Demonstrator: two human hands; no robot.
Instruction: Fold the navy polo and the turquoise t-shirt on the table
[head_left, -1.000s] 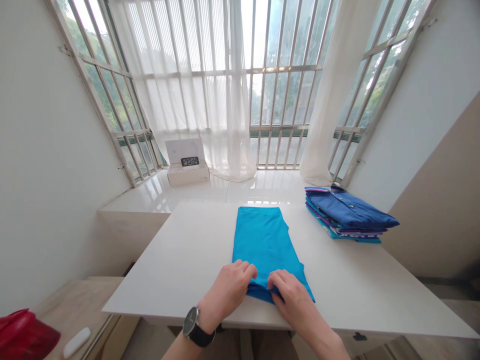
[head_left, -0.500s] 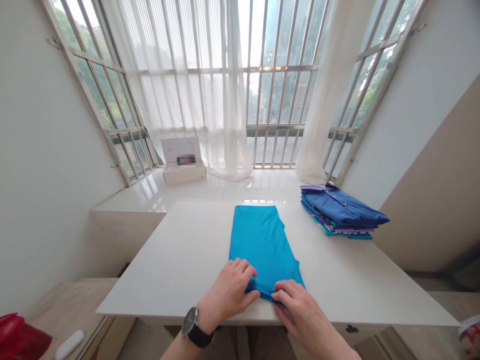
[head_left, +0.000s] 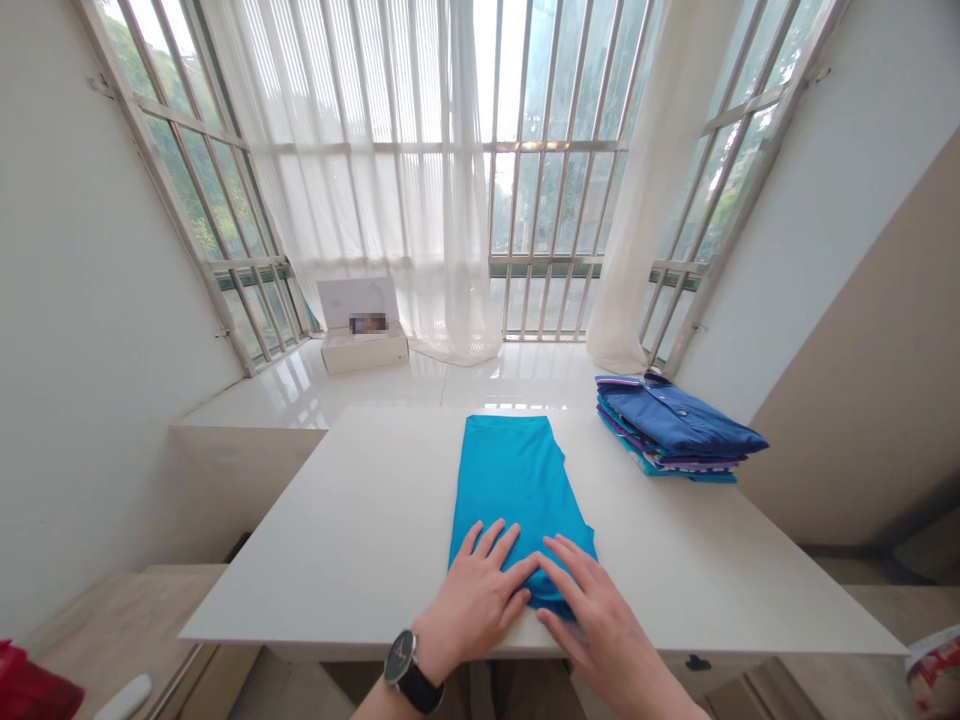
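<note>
A bright blue garment (head_left: 510, 470), folded into a long narrow panel, lies flat on the white table (head_left: 360, 540) in front of me. My left hand (head_left: 484, 590), with a black-strapped watch (head_left: 409, 665) on its wrist, rests on the near left part of the cloth with fingers spread. On the near right part lies my right hand (head_left: 589, 600), its fingers stretched out and apart. The two hands almost meet at the index fingers. The near edge of the cloth is partly hidden under them.
A stack of folded clothes (head_left: 675, 425), a dark blue buttoned shirt on top, sits at the table's back right. Behind, an open white box (head_left: 365, 345) stands on the window ledge (head_left: 450, 385). A red object (head_left: 34, 680) is at lower left, a patterned container (head_left: 934, 675) at lower right.
Both hands have gone from curled fingers at the garment's near edge to spread fingers flat on top of it. The left hand has shifted right, closer to the right hand.
</note>
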